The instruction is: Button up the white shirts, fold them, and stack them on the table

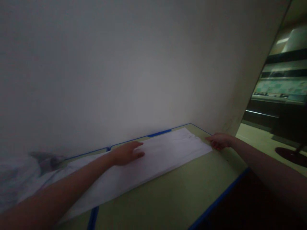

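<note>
A long white cloth [163,156] lies folded in a flat strip along the table, with small wrinkles near its right end. My left hand [127,153] is over the middle of this strip, thumb and forefinger apart and nothing between them. At the cloth's right end is my right hand [220,141]. Its fingers are curled at the near right corner, with the forefinger pointing left; the grip on the corner is small and blurred. Toward the left, the cloth runs beneath my left forearm, which hides part of it.
The pale table top [192,182] has blue edging and stands against a white wall [144,70]. Bunched pale fabric [16,175] with a grey part lies at the far left. Beyond the wall's edge, a kitchen counter [266,107] and a dark round base [291,156] on the floor show at right.
</note>
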`<act>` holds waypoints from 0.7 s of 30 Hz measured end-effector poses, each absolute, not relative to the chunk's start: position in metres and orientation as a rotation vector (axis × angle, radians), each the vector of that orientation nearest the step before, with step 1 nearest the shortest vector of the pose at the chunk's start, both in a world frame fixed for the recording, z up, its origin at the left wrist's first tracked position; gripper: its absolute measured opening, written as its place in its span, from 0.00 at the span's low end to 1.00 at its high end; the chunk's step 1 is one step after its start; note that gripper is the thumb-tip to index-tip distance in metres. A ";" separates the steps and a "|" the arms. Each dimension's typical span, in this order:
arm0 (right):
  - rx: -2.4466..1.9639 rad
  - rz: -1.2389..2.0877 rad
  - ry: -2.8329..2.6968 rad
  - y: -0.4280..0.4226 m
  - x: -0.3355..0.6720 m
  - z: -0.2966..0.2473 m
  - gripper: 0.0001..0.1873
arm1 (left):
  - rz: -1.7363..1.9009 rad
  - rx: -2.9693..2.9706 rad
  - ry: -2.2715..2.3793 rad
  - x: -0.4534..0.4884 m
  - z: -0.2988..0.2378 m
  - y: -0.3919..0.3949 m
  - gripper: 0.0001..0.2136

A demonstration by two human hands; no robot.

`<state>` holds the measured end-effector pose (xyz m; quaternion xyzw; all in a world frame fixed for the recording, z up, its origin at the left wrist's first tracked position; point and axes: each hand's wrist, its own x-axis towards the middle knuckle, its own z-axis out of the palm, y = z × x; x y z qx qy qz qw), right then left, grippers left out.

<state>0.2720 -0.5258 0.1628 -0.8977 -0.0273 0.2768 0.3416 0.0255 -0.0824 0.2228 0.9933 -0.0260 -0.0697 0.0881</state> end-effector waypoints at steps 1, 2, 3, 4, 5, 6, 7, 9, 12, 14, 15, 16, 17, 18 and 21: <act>-2.287 0.820 -0.022 -0.528 0.271 0.163 0.26 | -0.220 2.953 -0.088 0.052 0.221 -0.090 0.33; -2.252 0.898 0.013 -0.527 0.271 0.162 0.26 | -0.245 2.953 -0.097 0.080 0.217 -0.098 0.33; -2.238 0.946 0.032 -0.525 0.270 0.162 0.27 | -0.287 2.947 -0.111 0.107 0.212 -0.108 0.31; -2.244 0.974 0.043 -0.521 0.269 0.161 0.27 | -0.306 2.941 -0.124 0.132 0.205 -0.117 0.30; -2.267 0.992 0.044 -0.516 0.268 0.161 0.27 | -0.324 2.936 -0.139 0.156 0.197 -0.127 0.28; -2.305 1.000 0.031 -0.510 0.267 0.161 0.27 | -0.340 2.930 -0.154 0.177 0.188 -0.138 0.26; -2.357 1.004 0.002 -0.504 0.265 0.161 0.27 | -0.352 2.925 -0.165 0.195 0.179 -0.148 0.25; -2.489 1.010 -0.130 -0.491 0.260 0.162 0.26 | -0.374 2.916 -0.177 0.226 0.162 -0.168 0.23; -2.659 0.989 -0.358 -0.476 0.251 0.166 0.24 | -0.391 2.904 -0.176 0.259 0.140 -0.197 0.23; -2.699 0.933 -0.458 -0.468 0.245 0.169 0.22 | -0.406 2.888 -0.176 0.278 0.130 -0.213 0.22; -2.704 0.884 -0.493 -0.467 0.243 0.171 0.21 | -0.419 2.877 -0.174 0.286 0.126 -0.220 0.21; -2.701 0.839 -0.518 -0.466 0.241 0.172 0.20 | -0.435 2.865 -0.173 0.294 0.123 -0.225 0.20; -2.685 0.807 -0.527 -0.467 0.240 0.173 0.19 | -0.453 2.850 -0.173 0.301 0.121 -0.230 0.19; -2.647 0.788 -0.506 -0.469 0.240 0.174 0.18 | -0.468 2.832 -0.179 0.307 0.120 -0.235 0.18; -2.313 0.892 -0.315 -0.488 0.248 0.174 0.15 | -0.468 2.739 -0.268 0.322 0.124 -0.250 0.15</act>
